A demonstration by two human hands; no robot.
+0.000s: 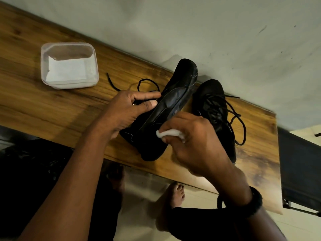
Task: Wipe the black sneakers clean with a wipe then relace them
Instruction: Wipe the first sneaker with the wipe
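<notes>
Left hand (125, 110): fingers and thumb curled round the upper edge of the black sneaker (177, 94), gripping it.
Right hand (196, 145): fingertips pinch a crumpled white wipe (166, 133) and press it on the sole near the heel. There is a black wristband (255, 202) on this wrist.
Held sneaker: tipped on its side on the wooden table (52, 105), sole facing the camera. Its long axis runs 7 to 1 o'clock, toe at 1 o'clock by the wall.
Second sneaker (213, 105): just beside the first, at 3 o'clock of it. It stands upright and laced with the lace ends trailing loose, toe toward 12 o'clock.
Loose black lace (147, 82): looped on the table at 12 o'clock of the left hand.
Clear plastic tub (43, 66): at 10 o'clock, well apart, with folded white wipes (67, 70) inside.
A bare foot (173, 195) shows below the table edge at 6 o'clock.
</notes>
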